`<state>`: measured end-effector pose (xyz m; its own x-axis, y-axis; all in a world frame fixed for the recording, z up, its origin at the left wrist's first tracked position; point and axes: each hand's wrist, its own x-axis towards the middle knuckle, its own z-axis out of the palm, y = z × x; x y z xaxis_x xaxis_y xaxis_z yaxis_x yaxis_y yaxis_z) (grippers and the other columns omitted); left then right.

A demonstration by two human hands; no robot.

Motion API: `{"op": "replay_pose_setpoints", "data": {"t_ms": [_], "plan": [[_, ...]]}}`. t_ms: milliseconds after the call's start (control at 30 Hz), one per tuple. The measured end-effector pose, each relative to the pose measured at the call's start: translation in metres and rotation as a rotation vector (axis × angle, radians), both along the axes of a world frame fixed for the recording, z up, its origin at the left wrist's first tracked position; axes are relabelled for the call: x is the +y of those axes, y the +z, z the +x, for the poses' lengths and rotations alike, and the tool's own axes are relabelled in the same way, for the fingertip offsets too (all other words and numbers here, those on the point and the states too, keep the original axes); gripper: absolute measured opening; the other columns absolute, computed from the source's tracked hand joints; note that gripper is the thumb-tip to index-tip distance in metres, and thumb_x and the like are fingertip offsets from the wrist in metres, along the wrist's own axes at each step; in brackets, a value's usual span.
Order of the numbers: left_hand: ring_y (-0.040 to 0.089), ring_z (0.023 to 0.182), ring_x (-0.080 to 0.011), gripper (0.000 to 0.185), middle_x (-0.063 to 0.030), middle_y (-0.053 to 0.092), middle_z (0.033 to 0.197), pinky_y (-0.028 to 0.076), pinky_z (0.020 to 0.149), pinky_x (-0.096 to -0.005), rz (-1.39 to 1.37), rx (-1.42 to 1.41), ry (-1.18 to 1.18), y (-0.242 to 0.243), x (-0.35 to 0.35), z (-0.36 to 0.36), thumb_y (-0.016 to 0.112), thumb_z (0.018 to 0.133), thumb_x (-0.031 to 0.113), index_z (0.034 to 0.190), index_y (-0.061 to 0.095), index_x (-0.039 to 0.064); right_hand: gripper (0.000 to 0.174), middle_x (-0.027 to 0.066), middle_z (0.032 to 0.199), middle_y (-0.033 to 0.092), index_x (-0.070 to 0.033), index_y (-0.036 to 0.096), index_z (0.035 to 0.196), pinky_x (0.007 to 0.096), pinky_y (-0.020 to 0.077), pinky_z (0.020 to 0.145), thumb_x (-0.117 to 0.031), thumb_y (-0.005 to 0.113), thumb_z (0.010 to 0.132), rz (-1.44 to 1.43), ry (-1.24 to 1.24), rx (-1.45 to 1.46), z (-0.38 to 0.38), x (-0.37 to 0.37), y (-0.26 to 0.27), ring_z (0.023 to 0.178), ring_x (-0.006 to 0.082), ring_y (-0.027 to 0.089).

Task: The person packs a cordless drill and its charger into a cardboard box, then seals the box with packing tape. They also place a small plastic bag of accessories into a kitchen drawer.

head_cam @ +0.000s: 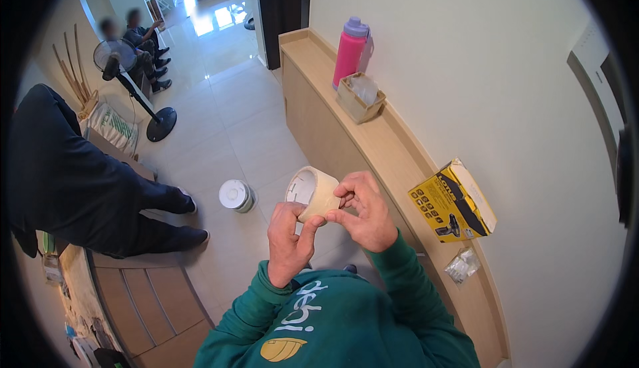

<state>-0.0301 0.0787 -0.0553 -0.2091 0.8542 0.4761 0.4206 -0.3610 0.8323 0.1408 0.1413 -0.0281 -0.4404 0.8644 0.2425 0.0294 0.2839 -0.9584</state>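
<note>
A wide roll of cream-coloured masking tape [325, 194] is held up in front of my chest, its white cardboard core facing left. My left hand [291, 240] grips the roll's lower rim, with fingers inside the core and the thumb on the outer face. My right hand [364, 210] has its fingertips and thumb at the roll's right side, pinching at the tape's surface. Whether a loose tape end sits between those fingers is hidden. Below the roll, on the tiled floor, stands a round lidded can [234, 195].
Along the right wall, a wooden ledge [394, 153] carries a pink bottle [349, 53], a small bin [360, 100], a yellow LOTUS tool box [452, 203] and a plastic packet [462, 266]. A person in dark clothes [95, 178] stands left. Beyond are a pedestal fan [132, 88] and two seated people.
</note>
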Motion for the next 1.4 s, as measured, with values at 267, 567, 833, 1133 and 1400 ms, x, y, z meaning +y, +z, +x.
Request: {"op": "replay_pose_setpoints", "data": {"t_ms": [267, 567, 833, 1133, 1400], "plan": [[0.059, 0.082, -0.034, 0.024, -0.0156, 0.064, 0.089, 0.049, 0.072, -0.0402, 0.031, 0.058, 0.024, -0.001, -0.002, 0.003, 0.077, 0.088, 0.017, 0.093, 0.06, 0.0, 0.026, 0.0099, 0.117, 0.046, 0.0, 0.06, 0.102, 0.0304, 0.0525, 0.089, 0.013, 0.071, 0.082, -0.107, -0.028, 0.147, 0.002, -0.004, -0.008, 0.103, 0.0161, 0.056], [0.06, 0.082, -0.0344, 0.025, -0.016, 0.065, 0.09, 0.049, 0.072, -0.0401, 0.03, 0.115, 0.024, 0.004, -0.002, 0.006, 0.078, 0.087, 0.016, 0.094, 0.061, 0.0, 0.01, 0.0102, 0.104, 0.06, 0.002, 0.062, 0.095, 0.0287, 0.053, 0.077, 0.008, 0.065, 0.087, 0.138, -0.171, -0.07, 0.006, -0.001, 0.004, 0.087, 0.0186, 0.062], [0.059, 0.083, -0.0334, 0.019, -0.0161, 0.065, 0.092, 0.049, 0.071, -0.0401, -0.019, 0.112, -0.055, 0.013, -0.001, -0.001, 0.074, 0.089, 0.012, 0.097, 0.062, 0.0, 0.013, 0.0141, 0.09, 0.059, -0.002, 0.062, 0.099, 0.0351, 0.0508, 0.065, 0.003, 0.063, 0.087, 0.41, -0.196, -0.403, 0.008, 0.003, -0.007, 0.075, 0.0301, 0.063], [0.059, 0.081, -0.0335, 0.02, -0.0163, 0.062, 0.088, 0.049, 0.073, -0.0401, -0.094, 0.055, -0.023, 0.009, 0.0, -0.002, 0.071, 0.092, 0.015, 0.097, 0.062, -0.002, 0.009, 0.0147, 0.099, 0.061, 0.002, 0.062, 0.097, 0.0328, 0.0537, 0.075, 0.005, 0.062, 0.089, 0.232, -0.11, -0.157, 0.014, 0.009, -0.007, 0.083, 0.0257, 0.064], [0.058, 0.08, -0.0331, 0.02, -0.0162, 0.062, 0.087, 0.048, 0.072, -0.0397, -0.058, 0.06, -0.013, 0.006, 0.001, 0.001, 0.072, 0.092, 0.015, 0.095, 0.061, -0.001, 0.008, 0.0148, 0.102, 0.062, 0.002, 0.065, 0.097, 0.0311, 0.0533, 0.079, 0.003, 0.064, 0.089, 0.1, -0.126, 0.018, 0.01, 0.01, -0.006, 0.089, 0.0246, 0.064]]}}
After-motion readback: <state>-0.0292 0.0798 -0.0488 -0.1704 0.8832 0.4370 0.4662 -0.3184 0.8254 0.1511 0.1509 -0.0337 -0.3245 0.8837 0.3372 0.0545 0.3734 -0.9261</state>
